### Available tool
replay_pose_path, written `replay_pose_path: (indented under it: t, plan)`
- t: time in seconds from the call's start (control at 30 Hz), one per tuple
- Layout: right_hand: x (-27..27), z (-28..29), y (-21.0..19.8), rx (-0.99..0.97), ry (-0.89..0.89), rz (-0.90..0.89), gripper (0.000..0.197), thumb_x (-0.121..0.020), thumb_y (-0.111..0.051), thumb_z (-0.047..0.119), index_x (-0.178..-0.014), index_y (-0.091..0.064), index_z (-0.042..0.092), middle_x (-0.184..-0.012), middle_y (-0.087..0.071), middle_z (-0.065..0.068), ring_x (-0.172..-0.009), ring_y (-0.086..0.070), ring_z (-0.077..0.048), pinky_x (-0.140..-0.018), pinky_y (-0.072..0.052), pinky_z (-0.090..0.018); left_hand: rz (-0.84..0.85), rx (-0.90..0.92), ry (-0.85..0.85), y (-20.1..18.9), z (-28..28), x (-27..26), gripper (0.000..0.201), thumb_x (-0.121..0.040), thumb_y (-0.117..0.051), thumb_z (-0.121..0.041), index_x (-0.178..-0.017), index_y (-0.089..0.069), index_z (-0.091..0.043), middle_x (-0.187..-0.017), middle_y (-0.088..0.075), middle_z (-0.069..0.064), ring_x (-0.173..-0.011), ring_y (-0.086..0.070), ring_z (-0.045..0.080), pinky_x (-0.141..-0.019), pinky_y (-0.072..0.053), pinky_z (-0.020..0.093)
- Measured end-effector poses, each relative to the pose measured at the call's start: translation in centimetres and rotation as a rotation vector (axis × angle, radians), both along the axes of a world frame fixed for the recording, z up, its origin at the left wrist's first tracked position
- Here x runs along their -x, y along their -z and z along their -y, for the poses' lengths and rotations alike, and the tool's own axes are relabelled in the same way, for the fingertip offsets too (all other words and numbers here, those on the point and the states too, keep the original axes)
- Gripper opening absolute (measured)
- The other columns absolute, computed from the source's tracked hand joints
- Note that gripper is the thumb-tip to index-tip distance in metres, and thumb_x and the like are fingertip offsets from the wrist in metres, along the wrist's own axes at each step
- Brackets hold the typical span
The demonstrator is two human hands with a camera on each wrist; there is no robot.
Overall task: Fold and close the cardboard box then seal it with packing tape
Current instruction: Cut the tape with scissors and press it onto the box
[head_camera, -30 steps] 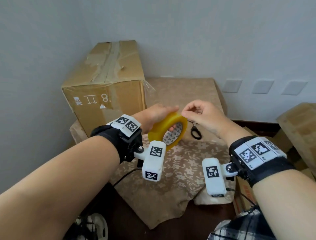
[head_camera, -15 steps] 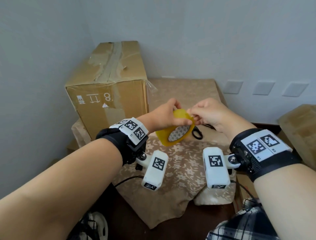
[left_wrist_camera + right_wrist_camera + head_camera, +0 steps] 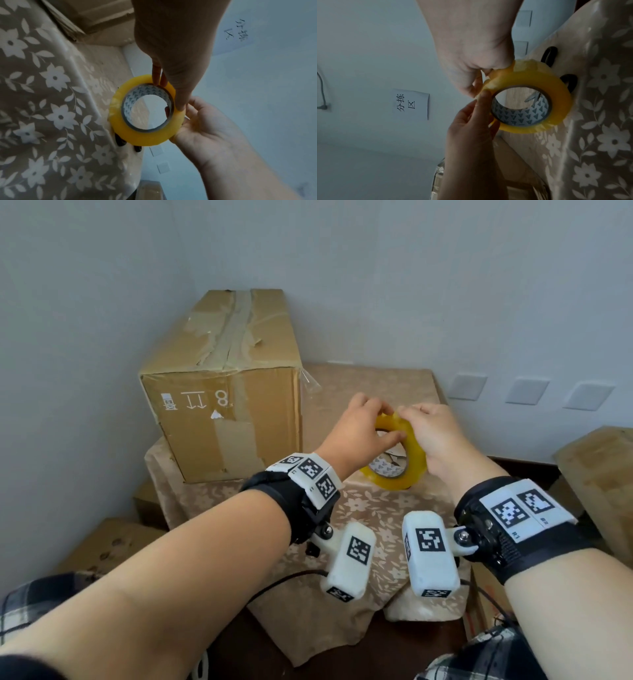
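Note:
A closed cardboard box [image 3: 226,412] with old tape along its top seam stands at the back left of the cloth-covered table [image 3: 359,508]. To its right, above the table, both hands hold a yellow roll of packing tape [image 3: 394,481]. My left hand [image 3: 388,422] grips the roll [image 3: 120,121], fingers on the rim and thumb at the core. My right hand [image 3: 411,419] pinches the outer rim of the roll [image 3: 556,88] from the other side. No loose tape end shows.
Black-handled scissors [image 3: 549,54] lie on the floral cloth right behind the roll. Flattened cardboard [image 3: 603,474] leans at the right and another box [image 3: 109,542] sits low at the left. Walls close in behind and to the left.
Both hands have carried the roll a little to the right and turned it. The right hand has closed in over the roll's rim.

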State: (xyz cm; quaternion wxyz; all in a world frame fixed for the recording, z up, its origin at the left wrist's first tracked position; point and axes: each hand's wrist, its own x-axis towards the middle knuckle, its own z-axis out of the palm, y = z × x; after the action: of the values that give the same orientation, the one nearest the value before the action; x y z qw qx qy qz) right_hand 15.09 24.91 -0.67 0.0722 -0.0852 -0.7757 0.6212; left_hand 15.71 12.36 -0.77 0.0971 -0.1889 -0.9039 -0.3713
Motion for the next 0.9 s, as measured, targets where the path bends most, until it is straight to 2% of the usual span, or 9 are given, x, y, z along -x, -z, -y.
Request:
replay_pose_path:
  t: [0.17, 0.23, 0.3, 0.37, 0.5, 0.6, 0.7, 0.8, 0.9]
  plan:
    - [0.2, 0.5, 0.2, 0.019, 0.023, -0.023, 0.026, -0.089, -0.062, 0.019, -0.064, -0.057, 0.015, -0.067, -0.059, -0.004, -0.072, -0.056, -0.022, -0.074, -0.05, -0.038, 0.069, -0.141, -0.06, -0.6, -0.3, 0.5, 0.03, -0.08, -0.072, -0.031, -0.1, -0.059, -0.013, -0.103, -0.046, 0.001, -0.091, -0.051, 0.016, -0.083, -0.045, 0.027]
    - [-0.1, 0.9, 0.2, 0.004, 0.011, -0.031, 0.02, -0.089, -0.062, 0.021, -0.073, -0.063, 0.009, -0.071, -0.061, -0.005, -0.073, -0.056, -0.022, -0.072, -0.049, -0.036, 0.087, -0.163, -0.087, -0.8, -0.5, 0.5, 0.02, -0.079, -0.071, -0.024, -0.092, -0.059, -0.014, -0.102, -0.053, 0.002, -0.088, -0.054, 0.016, -0.076, -0.047, 0.026]
    - [-0.3, 1.0, 0.2, -0.012, -0.001, -0.045, 0.023, -0.09, -0.061, 0.024, -0.087, -0.067, 0.002, -0.077, -0.061, -0.007, -0.073, -0.056, -0.02, -0.07, -0.048, -0.033, 0.108, -0.206, -0.106, -1.0, -0.8, 0.4, 0.01, -0.08, -0.068, -0.018, -0.085, -0.061, -0.013, -0.088, -0.061, 0.002, -0.078, -0.057, 0.016, -0.064, -0.046, 0.023]
    - [-0.3, 0.6, 0.1, -0.007, -0.035, -0.032, 0.025, -0.092, -0.059, 0.03, -0.088, -0.067, 0.006, -0.082, -0.064, -0.006, -0.076, -0.058, -0.019, -0.075, -0.05, -0.036, 0.125, -0.222, -0.127, -1.2, -0.8, 0.2, 0.003, -0.084, -0.064, -0.015, -0.083, -0.061, -0.013, -0.074, -0.058, -0.003, -0.072, -0.056, 0.015, -0.059, -0.046, 0.022]
    - [-0.3, -0.8, 0.3, 0.075, -0.156, 0.022, 0.009, -0.09, -0.061, 0.028, -0.098, -0.056, 0.027, -0.107, -0.062, -0.005, -0.097, -0.06, -0.023, -0.09, -0.048, -0.047, 0.134, -0.309, -0.224, -0.8, 0.3, 0.4, 0.011, -0.09, -0.058, -0.014, -0.092, -0.065, -0.006, -0.081, -0.059, 0.002, -0.08, -0.057, 0.018, -0.072, -0.048, 0.028]
    - [-0.6, -1.1, 1.0, 0.0, -0.378, 0.112, 0.038, -0.09, -0.064, 0.017, -0.12, -0.046, 0.03, -0.112, -0.063, -0.01, -0.1, -0.064, -0.028, -0.089, -0.052, -0.045, 0.079, -0.256, -0.194, -0.2, 0.9, 0.4, 0.014, -0.093, -0.055, -0.016, -0.095, -0.064, -0.005, -0.082, -0.058, 0.001, -0.077, -0.053, 0.014, -0.069, -0.039, 0.022]
    - [-0.8, -1.1, 0.9, -0.054, -0.469, 0.053, 0.046, -0.088, -0.066, 0.019, -0.131, -0.049, 0.025, -0.101, -0.07, -0.01, -0.091, -0.069, -0.025, -0.08, -0.054, -0.037, -0.022, -0.176, -0.12, -0.1, 1.1, 0.0, 0.017, -0.095, -0.052, -0.016, -0.095, -0.064, -0.004, -0.085, -0.058, 0.003, -0.076, -0.051, 0.015, -0.064, -0.036, 0.021]
    - [-1.2, -1.4, 0.5, -0.175, -0.448, -0.048, 0.041, -0.089, -0.065, 0.017, -0.126, -0.051, 0.027, -0.092, -0.07, -0.008, -0.083, -0.067, -0.017, -0.074, -0.054, -0.024, -0.028, -0.194, -0.065, -0.2, 1.2, -0.3, 0.015, -0.096, -0.05, -0.015, -0.092, -0.06, -0.005, -0.086, -0.062, 0.006, -0.077, -0.053, 0.017, -0.063, -0.038, 0.021]
    - [-1.4, -1.1, 0.6, -0.227, -0.4, -0.112, 0.03, -0.089, -0.064, 0.016, -0.11, -0.054, 0.034, -0.094, -0.069, -0.006, -0.087, -0.065, -0.021, -0.08, -0.051, -0.033, 0.097, -0.32, -0.077, -0.5, 0.9, 0.0, 0.012, -0.096, -0.048, -0.012, -0.088, -0.055, -0.008, -0.088, -0.064, 0.003, -0.085, -0.059, 0.02, -0.073, -0.045, 0.024]
